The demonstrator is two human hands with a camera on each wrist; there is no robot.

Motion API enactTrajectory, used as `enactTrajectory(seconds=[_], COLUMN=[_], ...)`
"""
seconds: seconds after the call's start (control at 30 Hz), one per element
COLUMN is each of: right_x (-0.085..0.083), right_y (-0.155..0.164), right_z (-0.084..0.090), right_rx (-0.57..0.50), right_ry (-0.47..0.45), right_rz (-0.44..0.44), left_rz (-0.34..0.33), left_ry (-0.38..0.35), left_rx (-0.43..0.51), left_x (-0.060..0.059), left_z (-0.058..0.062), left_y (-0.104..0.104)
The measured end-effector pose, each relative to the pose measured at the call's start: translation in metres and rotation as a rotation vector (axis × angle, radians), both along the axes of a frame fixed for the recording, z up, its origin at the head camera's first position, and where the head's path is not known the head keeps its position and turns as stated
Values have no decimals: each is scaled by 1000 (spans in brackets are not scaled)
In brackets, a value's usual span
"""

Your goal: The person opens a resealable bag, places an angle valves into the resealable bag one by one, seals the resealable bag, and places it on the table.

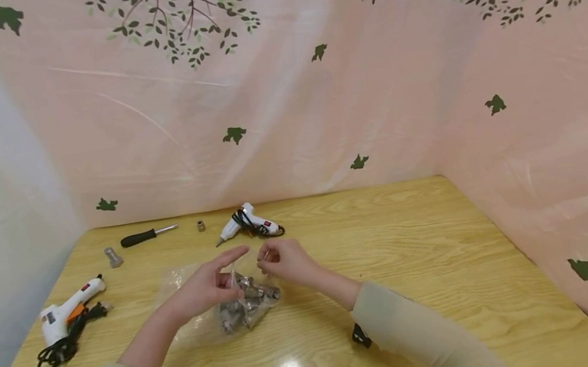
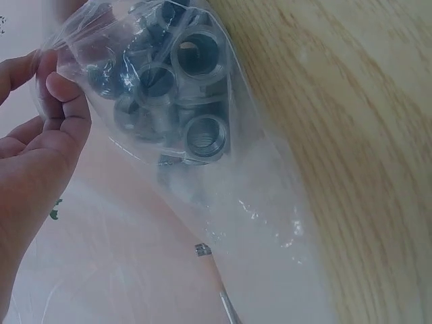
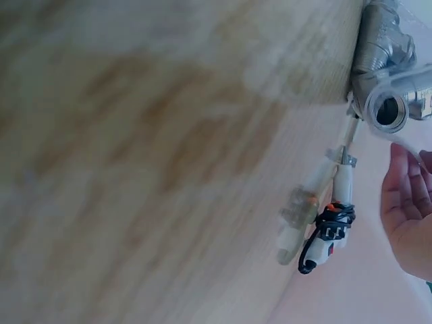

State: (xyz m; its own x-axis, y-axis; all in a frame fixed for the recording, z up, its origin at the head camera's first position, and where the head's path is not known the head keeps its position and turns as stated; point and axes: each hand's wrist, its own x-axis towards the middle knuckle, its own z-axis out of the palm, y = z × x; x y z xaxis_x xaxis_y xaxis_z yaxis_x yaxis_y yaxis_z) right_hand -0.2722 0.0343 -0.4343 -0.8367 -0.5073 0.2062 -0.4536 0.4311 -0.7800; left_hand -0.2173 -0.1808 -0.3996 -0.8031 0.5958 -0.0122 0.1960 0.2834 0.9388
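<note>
A clear plastic bag (image 1: 247, 303) filled with several metal threaded fittings (image 2: 196, 61) is held just above the middle of the wooden table (image 1: 430, 251). My left hand (image 1: 212, 286) pinches the bag's left edge between thumb and fingers (image 2: 64, 91), with the index finger stretched out above. My right hand (image 1: 284, 262) pinches the bag's top edge on the right side with curled fingers. The bag hangs between both hands, its lower part touching the table. In the right wrist view the fittings (image 3: 385, 74) appear at the top right, with fingers (image 3: 405, 202) at the right edge.
A white glue gun (image 1: 65, 312) with an orange trigger and black cord lies at the table's left. Another white glue gun (image 1: 250, 222) lies behind the hands. A black-handled screwdriver (image 1: 146, 236), a loose metal fitting (image 1: 113, 256) and a small nut (image 1: 200, 226) lie at the back left. Pink sheeting surrounds the table.
</note>
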Motion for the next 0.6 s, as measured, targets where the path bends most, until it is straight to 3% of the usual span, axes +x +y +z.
enactTrajectory(seconds=[0.33, 0.47, 0.6], right_x=[6, 7, 10], right_y=[11, 16, 20], right_z=[23, 35, 47], right_rx=[-173, -193, -214], right_ry=[-85, -91, -100], right_rz=[-45, -89, -113], left_rz=[18, 45, 98], left_ry=[160, 328, 548], left_rx=[-14, -78, -170], left_x=[4, 10, 22], left_z=[4, 4, 4], left_y=[1, 5, 14])
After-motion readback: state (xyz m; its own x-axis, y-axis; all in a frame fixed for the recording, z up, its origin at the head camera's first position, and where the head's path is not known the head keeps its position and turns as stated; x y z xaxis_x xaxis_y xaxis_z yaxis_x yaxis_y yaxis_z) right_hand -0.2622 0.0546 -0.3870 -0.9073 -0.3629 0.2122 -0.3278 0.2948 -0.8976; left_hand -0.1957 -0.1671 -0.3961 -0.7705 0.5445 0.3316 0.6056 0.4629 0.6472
